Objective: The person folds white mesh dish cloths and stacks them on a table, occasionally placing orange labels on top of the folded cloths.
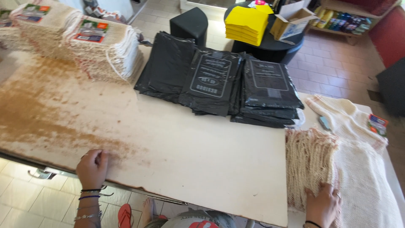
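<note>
**Hands at the board's near edge**

On the stained board (168, 143), the left hand (92, 168) rests at the near edge, fingers curled over the rim, holding nothing else. Right of the board, the right hand (322, 204) lies flat, fingers spread, pressing a pile of cream cloths (337, 169) with fringed ends; it grips nothing. Black bags (219, 80) lie in stacks at the board's far side. Beyond them an open box (291, 21) stands; its contents are hidden.
</note>
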